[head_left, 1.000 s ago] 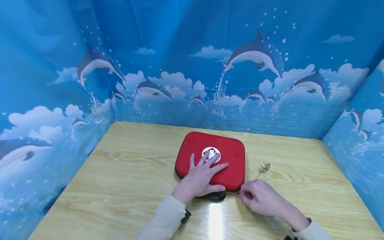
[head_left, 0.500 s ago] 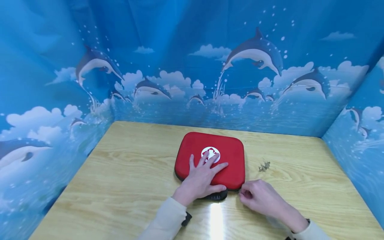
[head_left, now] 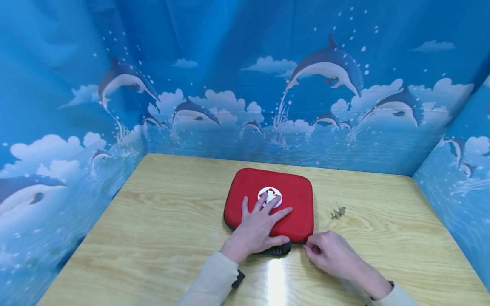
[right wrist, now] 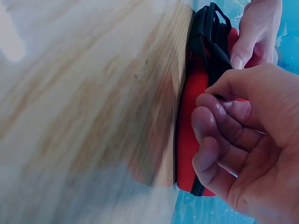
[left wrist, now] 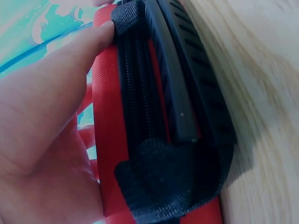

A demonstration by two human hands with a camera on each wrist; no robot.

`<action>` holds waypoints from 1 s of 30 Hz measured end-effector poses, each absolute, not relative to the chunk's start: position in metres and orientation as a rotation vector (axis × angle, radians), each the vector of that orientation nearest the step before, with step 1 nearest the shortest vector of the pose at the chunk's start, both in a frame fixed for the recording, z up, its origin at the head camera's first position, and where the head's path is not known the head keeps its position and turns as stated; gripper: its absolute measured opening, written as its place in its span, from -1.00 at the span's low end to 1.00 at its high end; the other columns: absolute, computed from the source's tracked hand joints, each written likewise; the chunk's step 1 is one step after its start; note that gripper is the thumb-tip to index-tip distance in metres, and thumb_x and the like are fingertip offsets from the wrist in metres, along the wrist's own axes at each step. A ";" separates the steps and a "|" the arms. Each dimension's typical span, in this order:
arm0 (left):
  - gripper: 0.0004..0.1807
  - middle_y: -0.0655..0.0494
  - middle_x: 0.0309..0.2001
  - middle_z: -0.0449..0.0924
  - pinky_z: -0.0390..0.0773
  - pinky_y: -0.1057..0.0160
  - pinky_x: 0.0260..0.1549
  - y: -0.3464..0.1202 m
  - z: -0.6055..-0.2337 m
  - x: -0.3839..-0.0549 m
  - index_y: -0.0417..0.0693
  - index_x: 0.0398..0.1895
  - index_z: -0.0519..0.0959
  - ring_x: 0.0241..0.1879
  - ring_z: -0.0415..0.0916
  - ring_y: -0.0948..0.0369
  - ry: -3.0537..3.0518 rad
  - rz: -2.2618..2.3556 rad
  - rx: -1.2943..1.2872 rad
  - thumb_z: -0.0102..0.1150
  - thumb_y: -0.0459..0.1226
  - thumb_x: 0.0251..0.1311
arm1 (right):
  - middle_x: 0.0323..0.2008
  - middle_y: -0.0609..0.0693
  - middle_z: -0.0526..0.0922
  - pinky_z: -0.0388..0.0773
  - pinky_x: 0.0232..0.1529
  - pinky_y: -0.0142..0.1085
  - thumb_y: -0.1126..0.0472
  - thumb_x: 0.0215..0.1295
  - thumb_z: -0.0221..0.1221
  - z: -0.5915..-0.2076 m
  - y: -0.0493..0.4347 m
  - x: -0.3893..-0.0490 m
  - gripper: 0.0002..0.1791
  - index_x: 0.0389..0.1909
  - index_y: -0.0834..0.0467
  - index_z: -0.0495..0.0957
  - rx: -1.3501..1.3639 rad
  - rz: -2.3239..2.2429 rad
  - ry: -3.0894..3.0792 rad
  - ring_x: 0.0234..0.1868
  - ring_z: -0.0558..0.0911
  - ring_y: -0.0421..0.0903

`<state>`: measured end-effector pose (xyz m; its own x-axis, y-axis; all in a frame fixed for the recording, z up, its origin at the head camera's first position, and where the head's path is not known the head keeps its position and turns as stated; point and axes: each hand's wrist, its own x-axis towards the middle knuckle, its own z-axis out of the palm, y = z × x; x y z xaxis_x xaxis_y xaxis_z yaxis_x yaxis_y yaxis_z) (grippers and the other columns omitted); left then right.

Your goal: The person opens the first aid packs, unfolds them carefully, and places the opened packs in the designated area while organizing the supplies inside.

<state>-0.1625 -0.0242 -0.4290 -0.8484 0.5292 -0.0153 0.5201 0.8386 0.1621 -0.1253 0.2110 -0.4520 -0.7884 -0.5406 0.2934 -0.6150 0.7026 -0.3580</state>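
Note:
A red zippered first-aid case point(head_left: 294, 191) with a white round emblem lies closed on the table. My left hand point(head_left: 254, 229) rests on its lid with fingers spread, the thumb along the near edge. In the left wrist view, a black handle point(left wrist: 175, 79) runs beside the double black zipper point(left wrist: 136, 88), and my thumb tip touches the webbing at one end. At the near right corner, the thumb and index finger of my right hand point(head_left: 333, 253) pinch the zipper pull, which the fingertips mostly cover. The other right fingers curl loosely, seen in the right wrist view.
The wooden table point(head_left: 172, 204) carries a dark smudge point(head_left: 338, 213) right of the case. A blue dolphin-print curtain point(head_left: 229, 63) hangs behind the table and along both sides. Light glares off the tabletop point(head_left: 275, 280) in front of the case.
Both hands stay almost in place; the left remains spread on the lid and the right remains pinching at the corner. The view shifts only slightly.

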 end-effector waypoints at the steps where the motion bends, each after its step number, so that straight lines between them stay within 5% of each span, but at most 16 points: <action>1: -0.07 0.14 0.60 0.14 0.08 -0.51 0.39 -0.024 -0.429 -0.162 0.52 0.59 0.15 0.61 0.02 -0.05 2.955 0.239 0.845 0.30 0.29 0.15 | -0.70 -0.41 0.16 0.06 -0.63 -0.63 0.34 0.08 0.37 -0.453 0.212 -0.125 -0.51 -0.74 -0.12 0.30 0.941 0.668 -2.732 -0.62 0.12 -0.53; 30: -0.11 0.16 0.58 0.18 0.07 -0.55 0.36 -0.026 -0.429 -0.163 0.52 0.55 0.23 0.59 0.07 -0.04 2.971 0.286 0.853 0.33 0.27 0.14 | -0.70 -0.40 0.25 0.15 -0.60 -0.54 0.38 0.03 0.32 -0.446 0.237 -0.144 -0.62 -0.69 -0.14 0.45 0.829 0.724 -2.835 -0.61 0.17 -0.51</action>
<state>-0.1628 -0.0264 -0.4290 -0.8482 0.5295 0.0146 0.5225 0.8319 0.1869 -0.1442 0.2372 -0.4465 -0.8467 -0.4831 0.2231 -0.5309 0.7388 -0.4152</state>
